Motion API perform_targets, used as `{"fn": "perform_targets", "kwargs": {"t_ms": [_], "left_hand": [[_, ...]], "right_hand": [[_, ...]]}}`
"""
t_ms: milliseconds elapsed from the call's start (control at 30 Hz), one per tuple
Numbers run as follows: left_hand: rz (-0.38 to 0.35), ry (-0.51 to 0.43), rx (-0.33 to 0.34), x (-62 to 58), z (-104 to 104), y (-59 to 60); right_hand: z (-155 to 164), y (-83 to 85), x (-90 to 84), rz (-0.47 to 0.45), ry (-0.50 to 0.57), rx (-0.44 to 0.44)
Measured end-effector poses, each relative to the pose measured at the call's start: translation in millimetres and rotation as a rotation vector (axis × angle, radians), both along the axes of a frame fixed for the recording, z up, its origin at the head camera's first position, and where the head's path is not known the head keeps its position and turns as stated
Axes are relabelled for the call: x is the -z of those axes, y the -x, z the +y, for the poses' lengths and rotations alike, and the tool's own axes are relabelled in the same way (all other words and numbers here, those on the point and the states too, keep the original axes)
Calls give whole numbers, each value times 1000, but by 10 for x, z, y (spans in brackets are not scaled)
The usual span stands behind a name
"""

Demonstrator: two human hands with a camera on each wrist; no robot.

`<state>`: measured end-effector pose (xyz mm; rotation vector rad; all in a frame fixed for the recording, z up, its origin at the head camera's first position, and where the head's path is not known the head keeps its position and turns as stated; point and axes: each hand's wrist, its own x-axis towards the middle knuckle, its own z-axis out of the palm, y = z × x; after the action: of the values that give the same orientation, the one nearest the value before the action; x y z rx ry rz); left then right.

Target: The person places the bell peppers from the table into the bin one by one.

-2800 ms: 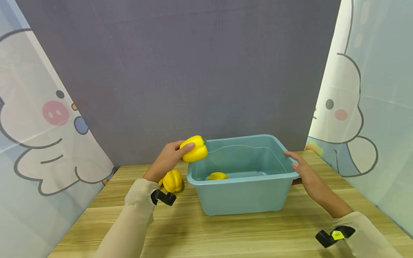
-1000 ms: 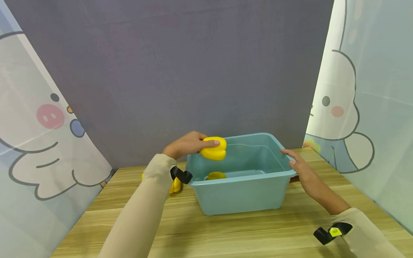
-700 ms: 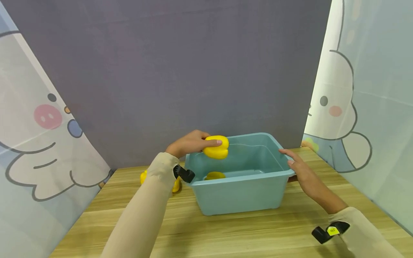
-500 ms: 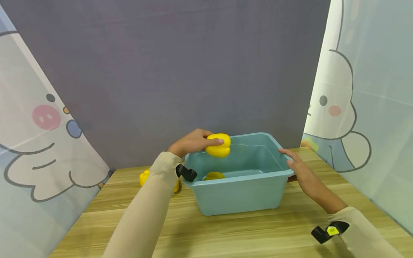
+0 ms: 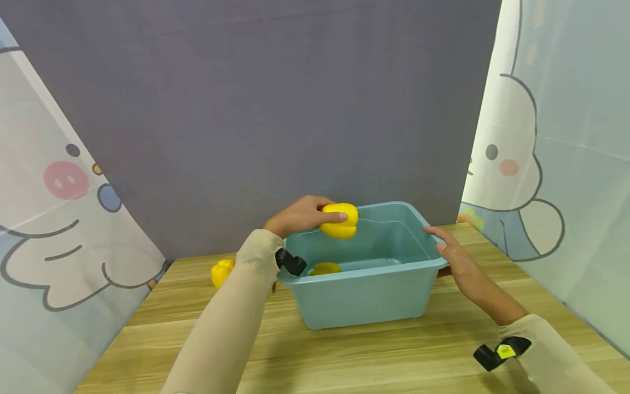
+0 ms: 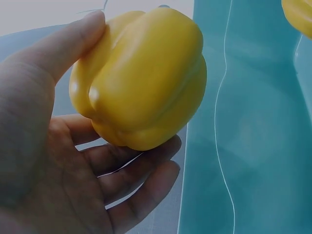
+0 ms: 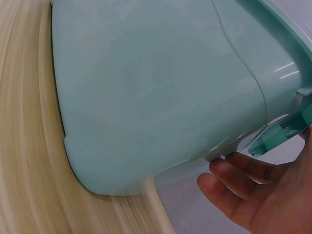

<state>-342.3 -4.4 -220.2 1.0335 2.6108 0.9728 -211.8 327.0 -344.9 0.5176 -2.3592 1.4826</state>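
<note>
My left hand (image 5: 300,214) holds a yellow bell pepper (image 5: 340,221) up over the left end of a blue-green plastic bin (image 5: 364,301). In the left wrist view the thumb lies along one side of that bell pepper (image 6: 146,78), and the fingers spread beneath and behind it. Another yellow pepper (image 5: 326,268) lies inside the bin, partly hidden by the front wall. My right hand (image 5: 462,268) grips the bin's right rim, with thumb and index finger on top. The right wrist view shows other fingers (image 7: 239,180) under the rim, close against the outer wall.
A yellow bell pepper (image 5: 221,272) sits on the wooden table (image 5: 344,361) to the left, partly behind my left sleeve. A grey panel (image 5: 295,109) stands behind the bin. Curtains with cartoon animals (image 5: 581,164) flank the table.
The left hand has carried its bell pepper rightward, from beside the bin's left rim to over the opening. My left forearm now covers a second table pepper seen earlier. The right hand stays on the rim.
</note>
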Motion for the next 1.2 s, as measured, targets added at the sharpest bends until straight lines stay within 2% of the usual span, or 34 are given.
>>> {"fn": "perform_targets", "kwargs": {"t_ms": [433, 900, 1000, 1200], "left_hand": [[-8, 34, 33, 4, 141, 17], [26, 92, 28, 1, 233, -18], [27, 55, 23, -6, 235, -23], [-20, -71, 30, -58, 215, -53]], "right_hand": [[1, -6, -10, 6, -27, 12], [5, -8, -6, 8, -21, 11], [9, -10, -8, 12, -28, 10], [17, -6, -2, 12, -31, 11]]}}
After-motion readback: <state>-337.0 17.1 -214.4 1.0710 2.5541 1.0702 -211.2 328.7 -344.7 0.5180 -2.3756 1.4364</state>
